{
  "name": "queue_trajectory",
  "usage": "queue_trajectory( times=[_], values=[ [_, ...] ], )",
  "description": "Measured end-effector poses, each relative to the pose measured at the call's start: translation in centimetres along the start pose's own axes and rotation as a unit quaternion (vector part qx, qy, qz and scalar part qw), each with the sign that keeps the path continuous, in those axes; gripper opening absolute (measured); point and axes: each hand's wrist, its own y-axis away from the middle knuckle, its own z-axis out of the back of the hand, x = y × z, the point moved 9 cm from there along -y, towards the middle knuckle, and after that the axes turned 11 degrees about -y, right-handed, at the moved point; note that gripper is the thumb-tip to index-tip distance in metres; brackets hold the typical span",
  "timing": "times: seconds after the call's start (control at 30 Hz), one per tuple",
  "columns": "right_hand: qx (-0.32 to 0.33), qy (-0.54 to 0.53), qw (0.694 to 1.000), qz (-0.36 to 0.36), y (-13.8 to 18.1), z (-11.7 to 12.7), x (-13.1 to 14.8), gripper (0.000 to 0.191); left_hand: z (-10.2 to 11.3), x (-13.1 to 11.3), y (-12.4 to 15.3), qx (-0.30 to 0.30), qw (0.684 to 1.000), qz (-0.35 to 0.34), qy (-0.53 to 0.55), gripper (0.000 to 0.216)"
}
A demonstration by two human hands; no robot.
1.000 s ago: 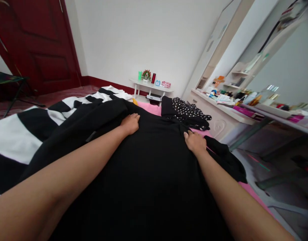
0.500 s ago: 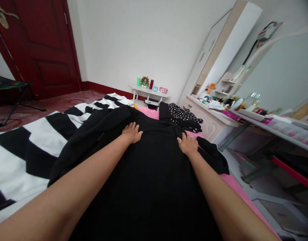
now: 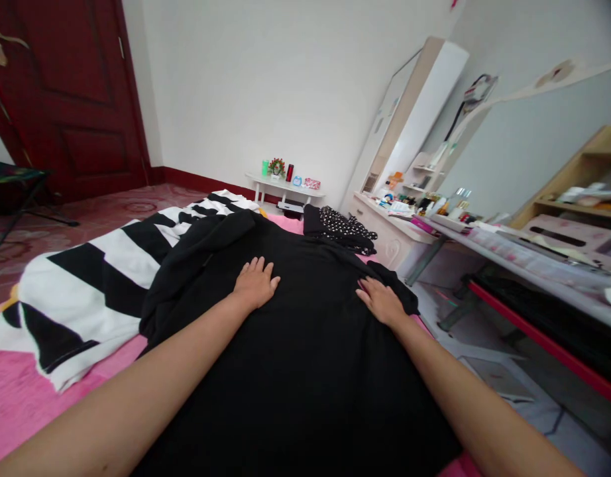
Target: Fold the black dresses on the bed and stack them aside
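Observation:
A black long-sleeved garment lies spread out in front of me on a pink bed cover. My left hand rests flat on its left part, fingers stretched out. On its right part, close to the edge, lies my right hand, with the fingers spread and nothing held. One sleeve is bunched at the left, and the other sticks out beyond my right hand. Beyond the garment sits a folded black cloth with white dots.
Along the left runs a black-and-white striped blanket. A low white shelf with small items stands by the far wall. At the right are a cluttered dresser and a table. A folding stool stands near the red door.
Both hands have slid back toward me over the black garment, and the fingers of my right hand have spread. My view has turned to the right, showing more of the table.

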Motion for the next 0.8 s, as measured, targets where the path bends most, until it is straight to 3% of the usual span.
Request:
queue_trajectory(
  times=[0.1, 0.3, 0.4, 0.53, 0.67, 0.8],
  values=[
    [-0.002, 0.046, 0.997, -0.068, 0.6, 1.5, -2.9, 0.041, 0.2, 0.2, -0.1, -0.010, 1.000, 0.007, 0.007, 0.058],
    [-0.051, -0.017, 0.998, -0.037, 4.0, 4.8, 0.2, 0.028, 0.5, 0.0, -0.2, -0.021, 1.000, 0.003, 0.009, 0.057],
    [0.019, -0.012, 0.998, -0.067, 7.4, 4.6, 0.4, 0.025, 0.5, 0.0, -0.1, -0.014, 1.000, 0.005, 0.005, 0.057],
    [0.078, -0.028, 0.993, -0.084, 12.5, 3.7, -0.5, 0.038, 0.3, 0.0, -0.1, 0.000, 1.000, 0.007, 0.007, 0.057],
    [0.032, -0.133, 0.990, -0.041, 15.6, 2.7, -0.4, 0.048, 0.5, -0.2, -0.1, -0.020, 0.999, 0.000, 0.027, 0.058],
    [0.007, -0.211, 0.977, 0.025, 16.5, 2.3, 0.0, 0.048, 0.8, -0.8, 1.3, -0.008, 0.998, -0.048, 0.039, 0.058]
  ],
)
